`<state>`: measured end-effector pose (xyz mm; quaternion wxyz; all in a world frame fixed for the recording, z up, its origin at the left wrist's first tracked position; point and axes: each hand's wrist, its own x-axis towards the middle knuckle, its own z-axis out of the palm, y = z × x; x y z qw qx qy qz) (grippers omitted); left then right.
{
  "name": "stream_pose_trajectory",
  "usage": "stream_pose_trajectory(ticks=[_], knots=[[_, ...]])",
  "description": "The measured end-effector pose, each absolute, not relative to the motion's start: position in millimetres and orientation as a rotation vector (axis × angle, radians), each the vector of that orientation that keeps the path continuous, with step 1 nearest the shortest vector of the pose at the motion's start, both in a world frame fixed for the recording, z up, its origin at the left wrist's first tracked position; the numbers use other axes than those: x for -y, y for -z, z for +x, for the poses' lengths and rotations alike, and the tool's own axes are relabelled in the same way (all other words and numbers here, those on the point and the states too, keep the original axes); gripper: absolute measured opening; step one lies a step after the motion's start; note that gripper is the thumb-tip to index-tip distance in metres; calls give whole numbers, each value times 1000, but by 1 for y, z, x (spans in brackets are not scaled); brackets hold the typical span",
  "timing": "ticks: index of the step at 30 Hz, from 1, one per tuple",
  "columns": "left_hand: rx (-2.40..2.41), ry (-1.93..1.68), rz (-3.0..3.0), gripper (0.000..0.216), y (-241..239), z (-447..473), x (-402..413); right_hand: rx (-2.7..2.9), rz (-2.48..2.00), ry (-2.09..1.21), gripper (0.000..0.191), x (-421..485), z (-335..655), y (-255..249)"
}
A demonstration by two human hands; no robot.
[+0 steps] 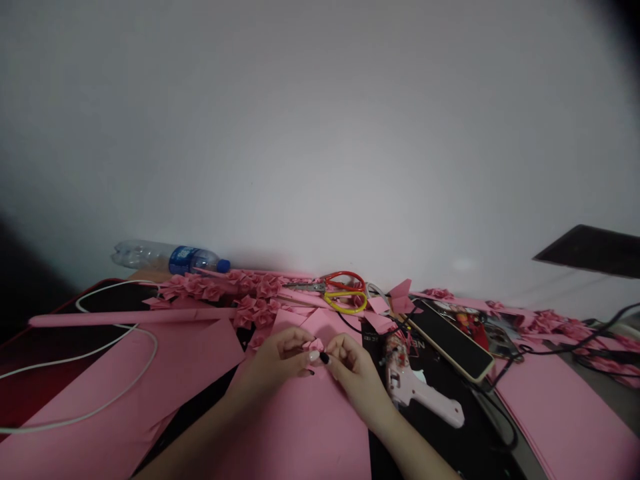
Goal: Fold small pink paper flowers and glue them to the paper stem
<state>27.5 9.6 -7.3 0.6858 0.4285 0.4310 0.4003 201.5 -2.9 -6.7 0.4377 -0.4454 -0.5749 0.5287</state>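
Note:
Between the fingertips of both hands is a small folded pink paper flower [314, 345]. My left hand [284, 357] pinches it from the left, thumb in front. From the right, my right hand [347, 365] presses on it with thumb and finger, the other fingers curled. Both hands hover over a large sheet of pink paper [310, 427]. The fingers cover part of the flower. To the right of my right hand lies a pale pink glue gun [425, 397]. Behind the hands are scissors [345, 293] with one red and one yellow handle loop.
Rows of pink paper flowers [195, 287] lie along the wall beside a rolled pink paper tube [130, 317]. A plastic bottle [160, 255] rests on its side at back left. At right are a phone [453, 337], black cables and stacked pink paper [565, 407]. A white cable [155, 353] loops at left.

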Motion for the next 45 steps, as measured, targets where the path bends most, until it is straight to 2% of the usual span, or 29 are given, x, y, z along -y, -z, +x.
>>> stream_pose_trajectory(ticks=[8,18,28,32,38,45], knots=[[-1018,-887,904,44,2,27,-8,1495,-1170,-1249,15,4,201,7],[-980,-918,1244,16,2,28,-6,1597,-1292,-1140,10,10,198,6],[-1035,-1040,1094,27,9,25,-10,1538,-1243,-1138,12,13,201,6],[-1123,-1089,1176,19,10,23,-11,1636,-1289,-936,8,19,206,5],[-1220,-1089,1362,14,10,20,-10,1861,-1379,-506,15,21,226,-16],[-1234,-1101,1380,12,8,18,-10,1948,-1884,-300,14,15,289,-50]])
